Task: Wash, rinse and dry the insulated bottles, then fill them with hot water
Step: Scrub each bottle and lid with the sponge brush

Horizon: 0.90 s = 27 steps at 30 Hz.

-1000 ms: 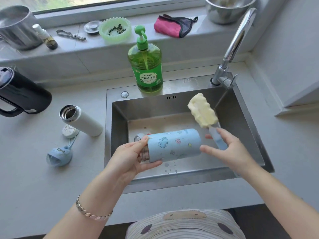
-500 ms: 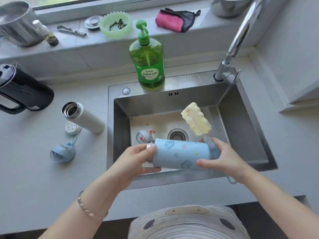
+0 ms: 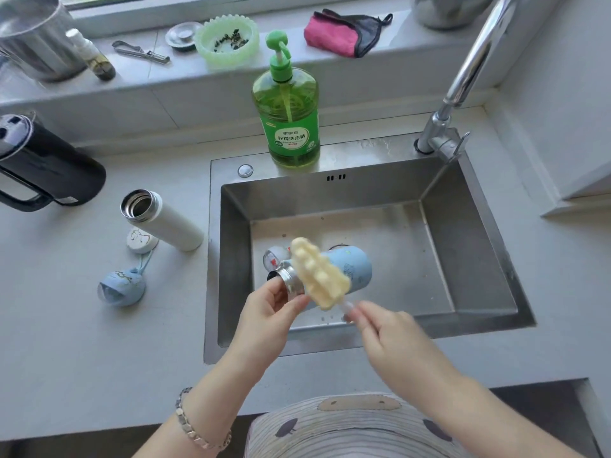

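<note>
Blue bottle [image 3: 355,269] in left hand [image 3: 264,315] hangs near sink's [image 3: 211,259] front-left corner

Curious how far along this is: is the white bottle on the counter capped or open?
Open. The white bottle shows a bare steel mouth with no cap; a white lid lies on the counter beside it.
</note>
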Each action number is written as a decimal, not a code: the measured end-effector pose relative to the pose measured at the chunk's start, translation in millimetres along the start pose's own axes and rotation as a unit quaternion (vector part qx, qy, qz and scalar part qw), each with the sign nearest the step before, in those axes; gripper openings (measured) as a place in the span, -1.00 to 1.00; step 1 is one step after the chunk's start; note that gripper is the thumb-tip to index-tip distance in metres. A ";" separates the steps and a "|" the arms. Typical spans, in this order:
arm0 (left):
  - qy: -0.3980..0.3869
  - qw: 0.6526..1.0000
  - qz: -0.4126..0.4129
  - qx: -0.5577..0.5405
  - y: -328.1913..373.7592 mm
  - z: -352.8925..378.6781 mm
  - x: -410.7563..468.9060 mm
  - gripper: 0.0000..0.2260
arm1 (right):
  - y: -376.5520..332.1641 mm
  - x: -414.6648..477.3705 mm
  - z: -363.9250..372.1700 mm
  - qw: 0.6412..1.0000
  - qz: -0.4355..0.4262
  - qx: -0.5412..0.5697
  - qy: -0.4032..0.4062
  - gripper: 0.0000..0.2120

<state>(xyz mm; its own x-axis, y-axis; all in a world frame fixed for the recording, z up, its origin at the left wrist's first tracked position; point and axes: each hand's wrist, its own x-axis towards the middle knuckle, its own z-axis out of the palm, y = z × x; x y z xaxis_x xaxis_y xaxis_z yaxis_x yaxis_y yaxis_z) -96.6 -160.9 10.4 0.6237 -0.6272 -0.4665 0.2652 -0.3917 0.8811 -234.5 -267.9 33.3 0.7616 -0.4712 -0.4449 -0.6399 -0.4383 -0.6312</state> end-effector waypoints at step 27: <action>0.114 0.974 -0.070 -0.185 30.8 9.7 12.1 -0.82 | 3.5 -1.8 8.4 0.989 -0.084 -0.024 0.119 -0.66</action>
<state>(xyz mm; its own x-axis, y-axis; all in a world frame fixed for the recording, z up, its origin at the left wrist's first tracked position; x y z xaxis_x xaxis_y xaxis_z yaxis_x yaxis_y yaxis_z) -88.0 -187.0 31.2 0.6976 -0.4033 -0.5922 0.5805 -0.1664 0.7971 -237.3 -262.1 26.6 0.8157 -0.5532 -0.1692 -0.5140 -0.5587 -0.6509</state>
